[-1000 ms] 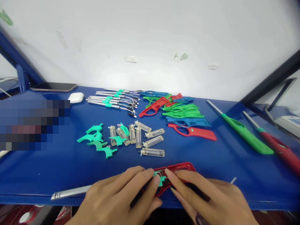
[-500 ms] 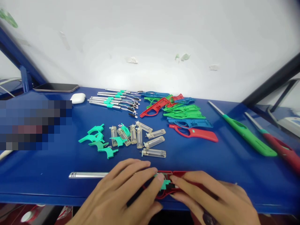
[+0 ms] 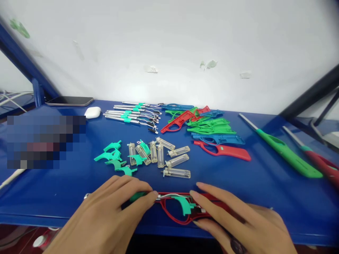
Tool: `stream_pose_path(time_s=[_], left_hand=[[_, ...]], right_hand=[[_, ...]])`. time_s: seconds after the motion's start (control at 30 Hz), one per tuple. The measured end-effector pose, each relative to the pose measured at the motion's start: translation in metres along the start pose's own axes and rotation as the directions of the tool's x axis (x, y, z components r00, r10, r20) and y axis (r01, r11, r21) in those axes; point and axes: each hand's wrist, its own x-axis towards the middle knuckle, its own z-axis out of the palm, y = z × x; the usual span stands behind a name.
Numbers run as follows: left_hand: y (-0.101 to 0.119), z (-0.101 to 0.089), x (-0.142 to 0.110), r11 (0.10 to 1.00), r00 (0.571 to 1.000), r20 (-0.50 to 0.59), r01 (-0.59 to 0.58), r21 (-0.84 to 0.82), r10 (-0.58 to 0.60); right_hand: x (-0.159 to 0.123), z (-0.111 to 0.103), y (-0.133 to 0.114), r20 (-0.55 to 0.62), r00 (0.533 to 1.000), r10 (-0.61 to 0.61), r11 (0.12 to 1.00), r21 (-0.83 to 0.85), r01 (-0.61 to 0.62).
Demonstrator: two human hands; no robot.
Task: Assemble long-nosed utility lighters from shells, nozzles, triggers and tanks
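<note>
A red lighter shell (image 3: 173,216) lies at the blue table's front edge with a teal trigger (image 3: 186,206) and white wire seated in it. My left hand (image 3: 111,215) lies over the metal tube end, fingers curled round a green collar (image 3: 137,196) at the shell's left tip. My right hand (image 3: 238,222) presses the shell's handle end, with its index finger and thumb pinching near the trigger. Most of the tube is hidden under my left hand.
Loose teal triggers (image 3: 112,158), clear fuel cartridges (image 3: 169,158), metal tubes with wires (image 3: 129,114), and red, green and blue shells (image 3: 209,130) lie mid-table. Two finished lighters (image 3: 286,155) rest at the right. A phone (image 3: 69,101) and white case (image 3: 92,112) sit at the back left.
My left hand slid left along the tube, uncovering the trigger and the shell's loop. The tube's free end went under my hand. My right hand stayed on the handle.
</note>
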Motion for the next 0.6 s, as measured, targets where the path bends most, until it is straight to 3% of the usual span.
stream_pose_path(time_s=[0.33, 0.6], left_hand=[[-0.001, 0.004, -0.008, 0.999, 0.999, 0.014, 0.031, -0.027, -0.031], [0.001, 0.003, -0.004, 0.997, 0.999, 0.010, 0.043, -0.058, -0.042]], right_hand=[[0.001, -0.003, 0.004, 0.010, 1.000, -0.016, 1.000, -0.017, 0.016], [-0.016, -0.002, 0.009, 0.123, 0.992, -0.042, 0.999, 0.018, 0.040]])
